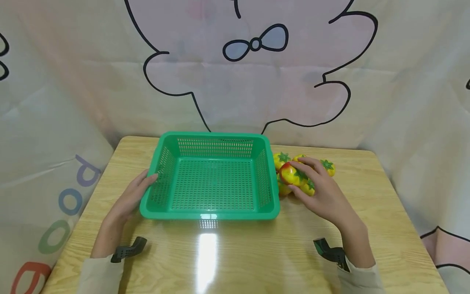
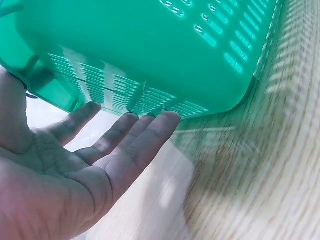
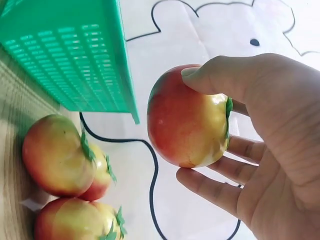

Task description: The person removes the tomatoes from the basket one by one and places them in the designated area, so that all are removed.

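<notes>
My right hand (image 1: 323, 196) holds a round red-and-yellow fruit (image 3: 187, 117) with a green leafy top between thumb and fingers. It is raised above several similar fruits (image 3: 60, 155), just right of the green plastic basket (image 1: 211, 216). At the basket's left side, my left hand (image 1: 134, 194) has its thumb over the rim, while the fingers (image 2: 150, 137) lie against the slotted outer wall in the left wrist view. Nothing lies inside the basket, and its slotted floor shows in the head view.
A light wooden table (image 1: 238, 261) carries everything. One fruit (image 1: 328, 167) sits at the far right of the group, partly behind the right hand. A printed cloth (image 1: 249, 94) hangs behind the table and along its sides.
</notes>
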### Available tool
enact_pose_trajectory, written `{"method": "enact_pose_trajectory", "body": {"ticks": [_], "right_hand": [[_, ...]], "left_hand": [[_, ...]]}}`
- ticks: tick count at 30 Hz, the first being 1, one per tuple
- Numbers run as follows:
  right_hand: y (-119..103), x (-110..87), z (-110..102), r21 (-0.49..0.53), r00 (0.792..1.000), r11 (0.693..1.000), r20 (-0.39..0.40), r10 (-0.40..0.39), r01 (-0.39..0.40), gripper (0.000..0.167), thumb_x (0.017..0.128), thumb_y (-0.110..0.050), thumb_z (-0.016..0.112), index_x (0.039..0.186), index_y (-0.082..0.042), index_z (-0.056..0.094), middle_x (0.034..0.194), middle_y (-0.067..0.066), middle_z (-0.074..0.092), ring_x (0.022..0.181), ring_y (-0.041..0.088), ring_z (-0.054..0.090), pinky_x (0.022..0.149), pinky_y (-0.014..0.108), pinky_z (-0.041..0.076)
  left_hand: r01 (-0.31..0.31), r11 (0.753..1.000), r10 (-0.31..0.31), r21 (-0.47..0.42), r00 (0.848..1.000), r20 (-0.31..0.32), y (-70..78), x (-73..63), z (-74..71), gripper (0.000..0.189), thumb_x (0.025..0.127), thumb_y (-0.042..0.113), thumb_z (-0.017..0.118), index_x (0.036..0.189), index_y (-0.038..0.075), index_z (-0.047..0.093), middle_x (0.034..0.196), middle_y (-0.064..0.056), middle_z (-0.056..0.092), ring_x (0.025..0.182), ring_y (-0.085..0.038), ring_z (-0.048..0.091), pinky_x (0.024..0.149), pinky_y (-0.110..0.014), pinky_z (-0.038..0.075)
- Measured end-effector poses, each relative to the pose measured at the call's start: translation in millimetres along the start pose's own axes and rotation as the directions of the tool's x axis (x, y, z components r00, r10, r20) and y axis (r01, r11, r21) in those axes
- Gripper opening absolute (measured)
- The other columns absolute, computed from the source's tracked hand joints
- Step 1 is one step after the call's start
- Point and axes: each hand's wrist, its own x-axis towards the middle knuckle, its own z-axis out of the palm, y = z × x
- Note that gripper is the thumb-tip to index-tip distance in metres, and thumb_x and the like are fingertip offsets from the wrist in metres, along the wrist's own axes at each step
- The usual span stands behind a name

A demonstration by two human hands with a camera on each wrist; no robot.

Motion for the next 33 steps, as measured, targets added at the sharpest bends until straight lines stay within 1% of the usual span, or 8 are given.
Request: {"method": "enact_pose_trajectory", "body": {"ticks": [2,5,7,16,18,21,26,33], "right_hand": [[2.9,-2.9,0.0,0.007,1.0,1.0,-0.014,0.008,-0.008,0.067,0.087,-0.005,0.086,0.148,-0.016,0.061,0.149,0.015,0.054,0.132,0.034,0.058,0.106,0.034,0.053],[7.3,-5.5,-0.3,0.027,0.999,0.999,-0.028,0.022,-0.021,0.066,0.087,-0.004,0.086,0.148,-0.015,0.061,0.149,0.016,0.054,0.132,0.035,0.058,0.109,0.011,0.04],[10.2,-7.0,-1.0,0.035,0.999,0.999,-0.036,0.035,-0.034,0.066,0.087,-0.004,0.086,0.147,-0.014,0.061,0.149,0.017,0.054,0.131,0.035,0.058,0.107,0.003,0.032],[15.2,-18.0,-6.5,0.05,0.989,0.99,-0.057,0.135,-0.133,0.061,0.089,-0.006,0.084,0.146,-0.015,0.062,0.151,0.017,0.053,0.132,0.034,0.054,0.101,0.001,0.031],[15.8,-20.0,-5.9,0.061,0.989,0.989,-0.054,0.14,-0.137,0.061,0.09,-0.006,0.084,0.146,-0.015,0.062,0.151,0.017,0.052,0.133,0.035,0.054,0.102,-0.001,0.03],[18.1,-22.3,-12.3,0.055,0.988,0.99,-0.075,0.137,-0.133,0.06,0.09,-0.005,0.083,0.146,-0.013,0.062,0.15,0.019,0.052,0.133,0.038,0.054,0.104,-0.003,0.027],[23.4,-27.9,-12.3,0.033,0.984,0.99,-0.109,0.137,-0.135,0.064,0.087,-0.002,0.084,0.146,-0.013,0.062,0.148,0.021,0.052,0.134,0.04,0.053,0.104,-0.003,0.024],[34.9,-38.1,-17.8,0.031,0.983,0.99,-0.116,0.144,-0.141,0.063,0.085,0.002,0.084,0.144,-0.008,0.062,0.147,0.024,0.051,0.129,0.04,0.053,0.098,0.0,0.031]], "left_hand": [[0.003,1.0,-0.003,0.0,1.0,0.0,0.1,0.2,-0.2,0.073,0.114,0.051,0.038,0.169,0.009,0.017,0.144,-0.036,0.051,0.103,-0.015,0.075,0.084,-0.038,0.066],[0.0,1.0,0.0,-0.001,1.0,0.001,0.8,0.6,0.1,0.073,0.114,0.052,0.038,0.169,0.01,0.017,0.144,-0.036,0.05,0.103,-0.015,0.074,0.084,-0.038,0.066],[-0.004,1.0,0.004,-0.004,1.0,0.002,1.4,1.3,0.4,0.073,0.114,0.052,0.038,0.169,0.01,0.017,0.144,-0.035,0.05,0.104,-0.016,0.074,0.084,-0.038,0.065],[0.008,1.0,-0.008,-0.001,1.0,0.002,1.9,2.3,-0.3,0.073,0.114,0.053,0.039,0.169,0.01,0.018,0.144,-0.034,0.051,0.103,-0.016,0.074,0.083,-0.038,0.066],[0.024,1.0,-0.024,0.012,1.0,-0.003,0.4,-1.3,-1.5,0.074,0.114,0.053,0.038,0.169,0.009,0.017,0.146,-0.034,0.049,0.103,-0.014,0.072,0.083,-0.037,0.065],[0.027,0.999,-0.027,0.031,1.0,0.008,4.3,2.1,-1.3,0.075,0.114,0.053,0.037,0.17,0.009,0.014,0.148,-0.033,0.047,0.104,-0.014,0.071,0.083,-0.037,0.064],[0.025,0.999,-0.025,0.031,1.0,0.005,1.1,-2.1,-2.8,0.076,0.113,0.055,0.039,0.17,0.012,0.016,0.143,-0.03,0.05,0.103,-0.016,0.071,0.084,-0.038,0.064],[0.019,0.998,-0.018,0.053,1.0,-0.003,1.3,-2.1,-2.7,0.074,0.113,0.055,0.039,0.169,0.01,0.019,0.145,-0.028,0.049,0.107,-0.015,0.068,0.086,-0.035,0.063]]}}
